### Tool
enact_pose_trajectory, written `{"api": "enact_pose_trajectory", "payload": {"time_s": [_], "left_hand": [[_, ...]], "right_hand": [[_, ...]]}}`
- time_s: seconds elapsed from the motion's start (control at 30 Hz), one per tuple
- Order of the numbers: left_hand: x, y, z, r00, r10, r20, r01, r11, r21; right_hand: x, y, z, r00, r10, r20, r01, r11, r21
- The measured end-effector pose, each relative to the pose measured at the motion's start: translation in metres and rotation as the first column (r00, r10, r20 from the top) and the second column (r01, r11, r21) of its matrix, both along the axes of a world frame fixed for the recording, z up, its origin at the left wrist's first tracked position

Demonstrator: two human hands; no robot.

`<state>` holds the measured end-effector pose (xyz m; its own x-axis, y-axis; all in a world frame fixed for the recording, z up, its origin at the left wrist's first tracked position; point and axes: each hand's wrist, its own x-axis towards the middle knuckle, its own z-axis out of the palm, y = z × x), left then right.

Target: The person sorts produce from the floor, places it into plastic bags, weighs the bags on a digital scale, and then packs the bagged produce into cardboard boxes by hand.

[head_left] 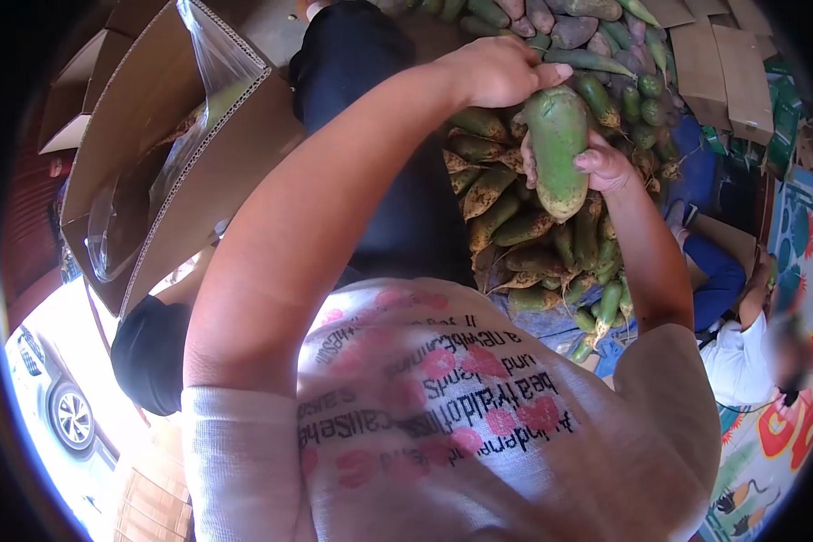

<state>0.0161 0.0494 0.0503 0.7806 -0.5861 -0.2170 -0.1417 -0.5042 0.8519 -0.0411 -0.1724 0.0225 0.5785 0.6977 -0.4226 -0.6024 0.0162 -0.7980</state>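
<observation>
A large green radish (558, 149) with a pale tip is held upright in front of me. My right hand (605, 164) is wrapped around its lower half, the thumb on one side and fingertips showing on the other. At the radish's upper end is my left hand (506, 72), its fingers curled and its thumb stretched along the top. Whatever those fingers grip, if anything, is hidden. Below and around both hands lies a pile of green radishes (519, 230) with yellowish, soil-stained ends.
Purplish and green radishes (576, 32) lie at the far side. An open cardboard box (212, 172) with a plastic liner (217, 63) stands at left. Flattened cardboard (723, 72) lies far right. Another person in a white shirt (739, 361) sits at right. A car (59, 406) is at lower left.
</observation>
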Motion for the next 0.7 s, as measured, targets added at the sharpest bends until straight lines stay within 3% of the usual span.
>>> {"api": "enact_pose_trajectory", "payload": {"time_s": [0.03,0.13,0.27,0.4,0.53,0.7], "left_hand": [[-0.001,0.001,-0.001,0.988,0.02,-0.152,-0.035,0.995,-0.099],[-0.006,0.006,-0.003,0.915,-0.056,-0.4,-0.083,0.943,-0.322],[-0.018,0.019,-0.002,0.881,-0.152,-0.449,-0.084,0.882,-0.464],[-0.029,0.02,-0.024,0.948,-0.193,-0.254,-0.027,0.745,-0.667],[-0.037,0.022,-0.025,0.939,-0.187,-0.287,-0.064,0.727,-0.684],[-0.054,0.016,-0.025,0.886,-0.137,-0.442,-0.27,0.623,-0.734]], "right_hand": [[-0.001,0.001,-0.001,1.0,0.006,0.011,-0.006,0.999,0.039],[0.0,0.005,-0.008,0.998,0.023,0.062,-0.03,0.993,0.111],[0.0,0.004,-0.006,0.986,0.039,0.165,-0.037,0.999,-0.013],[-0.002,0.011,0.002,0.946,-0.038,0.321,0.093,0.983,-0.158],[-0.008,0.017,0.008,0.918,-0.103,0.384,0.176,0.971,-0.16],[-0.019,0.029,0.007,0.796,-0.155,0.585,0.322,0.927,-0.191]]}}
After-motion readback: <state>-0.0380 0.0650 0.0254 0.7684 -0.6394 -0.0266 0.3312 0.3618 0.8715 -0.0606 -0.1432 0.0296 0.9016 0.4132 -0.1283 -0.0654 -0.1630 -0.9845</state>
